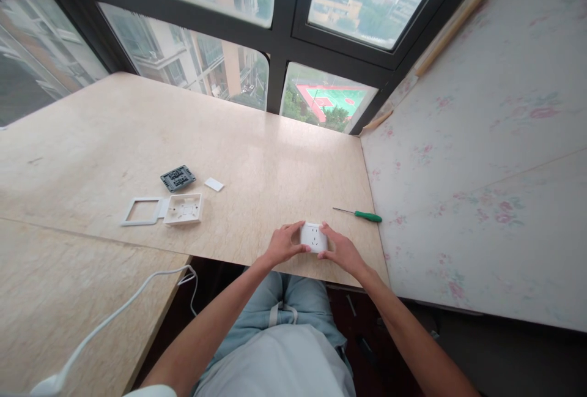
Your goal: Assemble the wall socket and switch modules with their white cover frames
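A white wall socket (313, 237) with several plug holes sits near the front edge of the beige table (257, 158). My left hand (285, 243) grips its left side and my right hand (340, 249) grips its right side, fingers curled round it. A screwdriver with a green handle (362, 215) lies just beyond my right hand. Further left lie a white mounting box (183, 208), a white square frame (141, 211), a dark grey socket insert (178, 178) and a small white cover piece (214, 184).
A white cable (132, 296) runs over the lower table at the left and hangs off its edge. A floral-patterned wall (481, 158) borders the table on the right. Dark-framed windows (279, 36) stand behind the table.
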`<action>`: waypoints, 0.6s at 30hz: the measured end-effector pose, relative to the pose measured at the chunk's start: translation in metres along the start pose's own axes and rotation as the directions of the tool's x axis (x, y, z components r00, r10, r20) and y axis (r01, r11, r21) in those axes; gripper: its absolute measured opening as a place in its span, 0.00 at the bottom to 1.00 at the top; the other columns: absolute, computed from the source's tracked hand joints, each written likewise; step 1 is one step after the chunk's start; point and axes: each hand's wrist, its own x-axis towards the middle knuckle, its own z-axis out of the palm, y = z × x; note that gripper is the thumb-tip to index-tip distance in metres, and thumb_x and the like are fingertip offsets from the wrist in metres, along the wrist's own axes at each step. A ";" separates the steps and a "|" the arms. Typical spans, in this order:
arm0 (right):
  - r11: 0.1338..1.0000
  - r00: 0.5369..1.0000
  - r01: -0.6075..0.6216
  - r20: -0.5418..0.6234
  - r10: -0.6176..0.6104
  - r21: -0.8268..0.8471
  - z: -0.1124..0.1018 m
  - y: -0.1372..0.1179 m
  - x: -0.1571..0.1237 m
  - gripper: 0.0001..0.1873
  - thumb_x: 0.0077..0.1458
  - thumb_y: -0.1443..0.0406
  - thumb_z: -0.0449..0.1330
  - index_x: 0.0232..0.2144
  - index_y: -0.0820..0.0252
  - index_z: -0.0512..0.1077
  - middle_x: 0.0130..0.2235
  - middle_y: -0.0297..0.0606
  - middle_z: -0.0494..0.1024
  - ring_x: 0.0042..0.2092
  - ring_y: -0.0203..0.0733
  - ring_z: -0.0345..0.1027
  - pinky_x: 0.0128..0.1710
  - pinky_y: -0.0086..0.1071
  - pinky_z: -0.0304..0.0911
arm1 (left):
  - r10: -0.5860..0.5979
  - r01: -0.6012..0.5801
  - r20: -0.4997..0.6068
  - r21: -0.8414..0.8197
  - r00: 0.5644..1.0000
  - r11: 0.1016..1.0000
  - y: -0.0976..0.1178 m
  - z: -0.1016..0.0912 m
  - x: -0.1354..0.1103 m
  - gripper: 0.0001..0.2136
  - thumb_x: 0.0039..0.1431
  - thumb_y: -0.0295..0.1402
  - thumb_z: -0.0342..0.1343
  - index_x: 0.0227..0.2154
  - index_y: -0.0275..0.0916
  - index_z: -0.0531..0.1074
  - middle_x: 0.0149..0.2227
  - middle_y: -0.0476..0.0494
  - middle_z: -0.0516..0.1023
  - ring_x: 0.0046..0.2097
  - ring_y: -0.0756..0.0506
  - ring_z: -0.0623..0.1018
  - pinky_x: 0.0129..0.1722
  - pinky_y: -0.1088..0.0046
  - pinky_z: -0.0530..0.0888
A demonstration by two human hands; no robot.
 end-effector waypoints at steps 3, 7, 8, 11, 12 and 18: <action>0.993 0.998 0.057 -0.016 -0.056 0.099 0.009 0.010 -0.005 0.40 0.50 0.65 0.66 0.64 0.54 0.59 0.69 0.44 0.50 0.69 0.49 0.47 0.67 0.49 0.47 | 0.025 -0.025 -0.018 0.008 1.000 1.000 -0.002 0.002 -0.002 0.36 0.52 0.49 0.63 0.62 0.43 0.62 0.59 0.41 0.70 0.59 0.38 0.69 0.58 0.58 0.64; 0.980 0.997 0.074 -0.013 -0.073 0.186 0.016 0.017 -0.009 0.41 0.53 0.62 0.64 0.66 0.55 0.54 0.70 0.46 0.44 0.71 0.47 0.38 0.68 0.48 0.41 | 0.047 -0.046 -0.038 0.025 0.998 0.999 -0.003 0.004 -0.005 0.35 0.55 0.51 0.60 0.63 0.42 0.60 0.61 0.39 0.68 0.61 0.38 0.68 0.59 0.57 0.63; 0.977 0.997 0.074 -0.019 -0.072 0.198 0.017 0.018 -0.010 0.42 0.54 0.62 0.64 0.67 0.55 0.53 0.71 0.46 0.42 0.71 0.47 0.36 0.68 0.48 0.40 | 0.049 -0.048 -0.043 0.028 0.998 0.998 -0.003 0.005 -0.005 0.36 0.55 0.51 0.59 0.63 0.41 0.60 0.61 0.39 0.68 0.61 0.37 0.68 0.59 0.57 0.63; 0.974 0.997 0.067 -0.046 -0.058 0.214 0.022 0.019 -0.014 0.42 0.55 0.60 0.62 0.68 0.54 0.50 0.71 0.45 0.39 0.71 0.48 0.34 0.68 0.49 0.39 | 0.049 -0.047 -0.051 0.025 0.997 0.999 -0.003 0.006 -0.006 0.36 0.57 0.51 0.57 0.64 0.39 0.58 0.62 0.37 0.67 0.61 0.37 0.68 0.60 0.58 0.62; 0.974 0.997 0.066 -0.054 -0.055 0.217 0.023 0.020 -0.016 0.41 0.56 0.59 0.62 0.68 0.54 0.50 0.71 0.45 0.39 0.71 0.47 0.34 0.68 0.49 0.38 | 0.048 -0.047 -0.053 0.026 0.997 0.999 -0.003 0.007 -0.006 0.35 0.58 0.51 0.56 0.64 0.38 0.58 0.62 0.37 0.67 0.61 0.38 0.68 0.60 0.58 0.62; 0.965 0.991 0.067 -0.126 -0.036 0.253 0.029 0.015 -0.022 0.43 0.56 0.54 0.61 0.68 0.55 0.48 0.71 0.45 0.40 0.71 0.48 0.34 0.68 0.49 0.38 | 0.076 -0.073 -0.040 0.062 0.996 0.995 -0.002 0.008 -0.010 0.35 0.61 0.51 0.53 0.65 0.39 0.54 0.63 0.36 0.65 0.62 0.37 0.66 0.59 0.56 0.62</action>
